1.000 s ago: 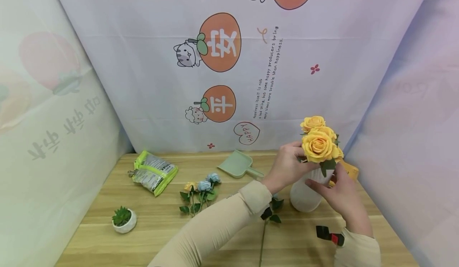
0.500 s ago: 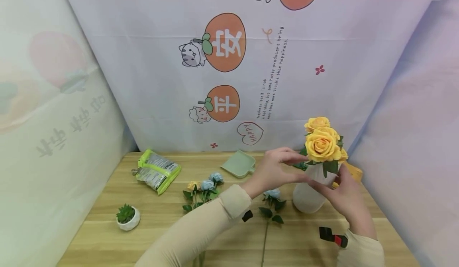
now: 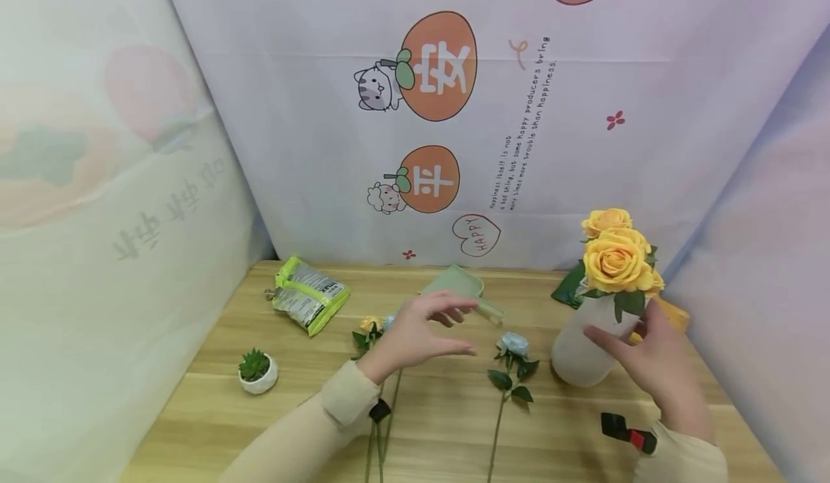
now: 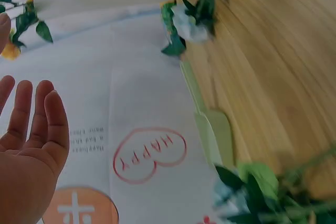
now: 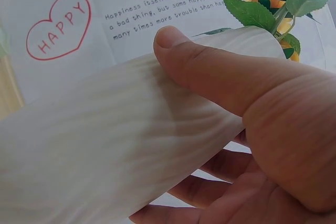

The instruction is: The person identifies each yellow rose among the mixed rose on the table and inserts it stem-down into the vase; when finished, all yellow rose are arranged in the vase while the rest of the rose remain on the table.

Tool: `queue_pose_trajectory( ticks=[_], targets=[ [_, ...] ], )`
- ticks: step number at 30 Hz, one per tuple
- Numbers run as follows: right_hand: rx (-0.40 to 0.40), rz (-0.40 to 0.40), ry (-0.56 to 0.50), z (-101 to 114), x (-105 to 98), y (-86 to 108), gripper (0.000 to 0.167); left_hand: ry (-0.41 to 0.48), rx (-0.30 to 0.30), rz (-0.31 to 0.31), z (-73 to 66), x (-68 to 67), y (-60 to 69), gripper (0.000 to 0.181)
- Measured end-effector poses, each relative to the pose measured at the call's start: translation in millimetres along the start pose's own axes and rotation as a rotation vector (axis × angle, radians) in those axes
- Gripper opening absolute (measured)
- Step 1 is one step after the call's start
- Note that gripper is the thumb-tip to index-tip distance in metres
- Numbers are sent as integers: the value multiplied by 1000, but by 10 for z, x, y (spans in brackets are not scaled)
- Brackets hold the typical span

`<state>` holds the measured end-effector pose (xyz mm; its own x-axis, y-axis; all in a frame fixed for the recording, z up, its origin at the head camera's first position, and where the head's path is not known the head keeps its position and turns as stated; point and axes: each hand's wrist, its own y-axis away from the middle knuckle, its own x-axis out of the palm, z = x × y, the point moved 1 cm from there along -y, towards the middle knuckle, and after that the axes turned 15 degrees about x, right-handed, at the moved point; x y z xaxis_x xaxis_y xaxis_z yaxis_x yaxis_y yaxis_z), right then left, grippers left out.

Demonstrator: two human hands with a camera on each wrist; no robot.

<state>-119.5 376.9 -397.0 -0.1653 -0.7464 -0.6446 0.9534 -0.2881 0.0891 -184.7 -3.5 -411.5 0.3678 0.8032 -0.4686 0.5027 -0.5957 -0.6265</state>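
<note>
My right hand (image 3: 661, 364) grips a white vase (image 3: 580, 349) near its top, thumb across the front and fingers round the far side. In the right wrist view the ribbed vase wall (image 5: 105, 135) fills much of the picture. Yellow roses (image 3: 617, 259) with green leaves stand in the vase's mouth. My left hand (image 3: 418, 331) hovers over the table with fingers spread and nothing held. To its right lies a single light blue rose (image 3: 514, 344) on a long stem. Below and left of that hand lie a yellow rose (image 3: 371, 324) and blue roses, partly hidden by it.
A pale green dustpan (image 3: 457, 281) lies at the back of the table. Farther left are a grey and lime packet (image 3: 310, 295) and a small potted succulent (image 3: 257, 371). An orange-yellow object (image 3: 674, 316) sits behind my right hand, and a dark green thing (image 3: 569, 287) lies behind the vase.
My left hand has let go of the yellow roses and moved left and away from the vase. My right hand stays on the vase. The head view has shifted slightly.
</note>
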Motion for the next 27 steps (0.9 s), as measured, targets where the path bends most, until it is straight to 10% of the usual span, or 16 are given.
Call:
queue_pose_trajectory(
  ticks=[17, 27],
  targets=[
    [-17, 3, 7, 1, -41, -3, 110, -113, -308, -48, 101, -681, 1197, 59],
    [1, 1, 28, 22, -23, 11, 109, -150, -431, 136, 187, -720, 1571, 50]
  ],
)
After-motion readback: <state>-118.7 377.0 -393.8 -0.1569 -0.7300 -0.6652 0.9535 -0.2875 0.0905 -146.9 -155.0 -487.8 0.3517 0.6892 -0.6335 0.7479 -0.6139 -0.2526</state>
